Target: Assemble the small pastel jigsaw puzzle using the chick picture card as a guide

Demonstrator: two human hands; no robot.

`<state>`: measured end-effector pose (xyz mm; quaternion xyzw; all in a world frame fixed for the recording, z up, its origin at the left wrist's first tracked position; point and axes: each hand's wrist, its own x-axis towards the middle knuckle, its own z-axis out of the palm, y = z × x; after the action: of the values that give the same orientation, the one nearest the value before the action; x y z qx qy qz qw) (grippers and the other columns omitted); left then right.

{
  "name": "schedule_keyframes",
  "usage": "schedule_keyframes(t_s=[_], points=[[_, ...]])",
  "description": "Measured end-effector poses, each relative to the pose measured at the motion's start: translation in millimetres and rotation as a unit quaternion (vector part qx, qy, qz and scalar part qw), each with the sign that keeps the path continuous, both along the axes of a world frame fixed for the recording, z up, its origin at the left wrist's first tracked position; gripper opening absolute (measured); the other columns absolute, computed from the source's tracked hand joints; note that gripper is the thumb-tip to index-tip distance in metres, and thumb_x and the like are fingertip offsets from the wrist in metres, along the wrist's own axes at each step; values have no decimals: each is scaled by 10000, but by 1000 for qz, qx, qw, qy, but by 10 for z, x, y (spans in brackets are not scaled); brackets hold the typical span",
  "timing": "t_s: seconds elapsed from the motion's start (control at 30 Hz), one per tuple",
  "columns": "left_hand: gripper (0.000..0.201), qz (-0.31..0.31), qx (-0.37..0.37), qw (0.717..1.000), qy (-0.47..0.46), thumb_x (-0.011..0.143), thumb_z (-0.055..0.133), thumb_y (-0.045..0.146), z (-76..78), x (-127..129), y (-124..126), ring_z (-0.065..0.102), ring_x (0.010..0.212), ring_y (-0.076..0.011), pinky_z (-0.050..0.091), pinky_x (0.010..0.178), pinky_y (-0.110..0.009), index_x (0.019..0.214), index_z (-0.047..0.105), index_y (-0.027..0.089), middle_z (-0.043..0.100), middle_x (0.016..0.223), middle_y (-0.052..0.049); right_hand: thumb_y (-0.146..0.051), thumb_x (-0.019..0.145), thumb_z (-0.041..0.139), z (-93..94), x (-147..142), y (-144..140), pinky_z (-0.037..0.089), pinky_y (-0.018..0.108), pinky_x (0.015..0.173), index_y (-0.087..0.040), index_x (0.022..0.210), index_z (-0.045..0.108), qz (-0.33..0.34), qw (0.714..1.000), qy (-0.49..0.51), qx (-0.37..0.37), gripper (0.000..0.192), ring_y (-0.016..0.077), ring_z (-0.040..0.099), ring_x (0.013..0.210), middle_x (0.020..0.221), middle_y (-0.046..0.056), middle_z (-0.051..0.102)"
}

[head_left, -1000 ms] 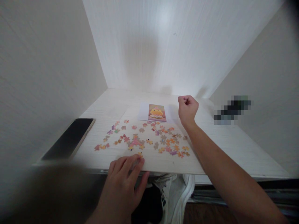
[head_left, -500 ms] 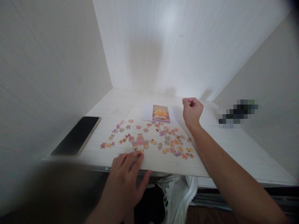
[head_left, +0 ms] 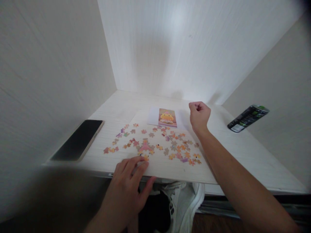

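My left hand (head_left: pixel 131 178) reaches over the front edge of the table with its fingers stretched and the thumb apart. Its fingertips rest at a yellow puzzle piece (head_left: pixel 145 157), just below a small joined cluster of pink and grey puzzle pieces (head_left: pixel 145 147). A loose yellow piece with a black dot (head_left: pixel 159 147) lies right of that cluster. Curled into a fist, my right hand (head_left: pixel 199 116) rests farther back, right of the picture card (head_left: pixel 167 117); nothing shows in it. The card pictures a yellow figure with a pink hat.
Many loose puzzle pieces (head_left: pixel 179 147) are spread to the right, with others (head_left: pixel 125 131) to the left. A phone (head_left: pixel 77 140) lies at the left. At the right stands a dark can (head_left: pixel 247 119). White panels enclose the table's back and sides.
My left hand has drawn back slightly to the left, so more of the yellow piece shows. The right fist has stayed almost in place. The can, blurred out before, now appears plainly.
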<state>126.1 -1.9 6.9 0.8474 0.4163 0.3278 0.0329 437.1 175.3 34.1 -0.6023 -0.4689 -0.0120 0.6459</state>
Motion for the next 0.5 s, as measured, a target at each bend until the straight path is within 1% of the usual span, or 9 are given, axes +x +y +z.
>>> schedule_keyframes(t_s=[0.13, 0.23, 0.3, 0.4, 0.5], points=[[38, 8, 6, 999, -54, 878, 611, 187, 44, -74, 49, 569, 952, -211, 518, 835, -370, 906, 600, 164, 583, 1036, -95, -306, 761, 597, -1, 2, 5, 289, 250, 492, -157, 701, 645, -1, 1000, 2, 1, 168, 88, 367, 495, 553, -62, 443], [25, 12, 9, 998, -54, 881, 596, 167, 74, -104, 69, 566, 876, -197, 515, 780, -357, 857, 605, 163, 572, 947, -77, -310, 760, 599, -7, 6, 11, 294, 250, 497, -157, 702, 643, 1, 1000, 5, 1, 169, 89, 374, 497, 556, -62, 448], [48, 6, 6, 999, -35, 883, 587, 174, 78, -99, 67, 557, 857, -203, 513, 758, -369, 911, 624, 164, 566, 951, -79, -310, 763, 599, -10, 7, 13, 294, 250, 498, -155, 709, 648, 2, 1000, 6, 3, 172, 89, 380, 496, 556, -63, 450], [183, 3, 0, 1000, -3, 883, 585, 199, 60, -79, 56, 548, 870, -223, 515, 758, -395, 1060, 628, 174, 561, 994, -90, -310, 763, 601, -12, 5, 13, 297, 253, 502, -153, 710, 654, 1, 1000, 4, 6, 174, 90, 385, 495, 555, -63, 449], [248, 4, -5, 1000, 15, 882, 593, 220, 32, -76, 56, 541, 877, -230, 517, 759, -399, 1128, 612, 189, 555, 1012, -90, -316, 762, 603, -11, 0, 10, 308, 255, 511, -154, 706, 651, -2, 1000, 4, 6, 178, 93, 390, 502, 558, -61, 454]])
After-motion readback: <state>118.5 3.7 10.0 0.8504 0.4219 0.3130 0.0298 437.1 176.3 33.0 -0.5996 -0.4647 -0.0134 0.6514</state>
